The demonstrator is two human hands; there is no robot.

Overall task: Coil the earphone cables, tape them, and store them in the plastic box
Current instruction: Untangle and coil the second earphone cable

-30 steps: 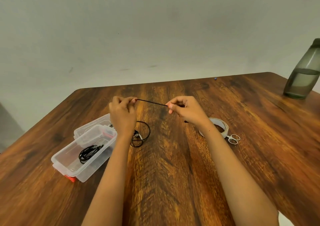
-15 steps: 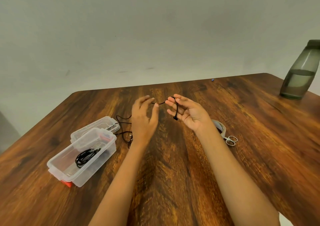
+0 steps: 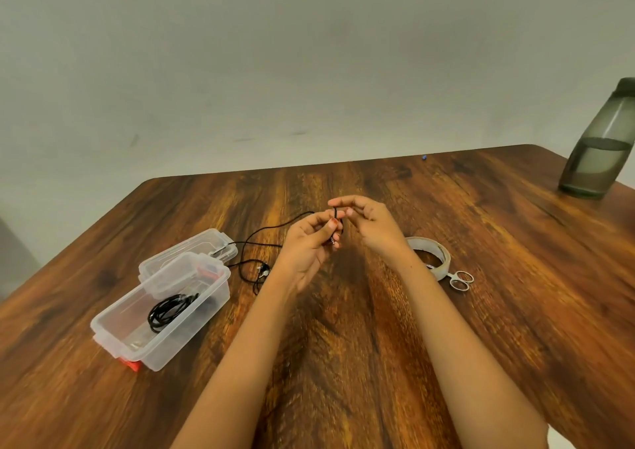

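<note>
- The earphone cable, stretched taut between two separated hands a second ago, has been slackened; a long arc is now trailed out toward the box lid.
- The left hand, spread open half a second ago, has been curled again, and the cable end is pinched at its fingertips.
- The right hand has been brought in close to the left, with a loop of cable now wound round one of its fingers.
- The small coil seen by the left wrist has been drawn partly open, with the earbuds left beside the forearm.
</note>
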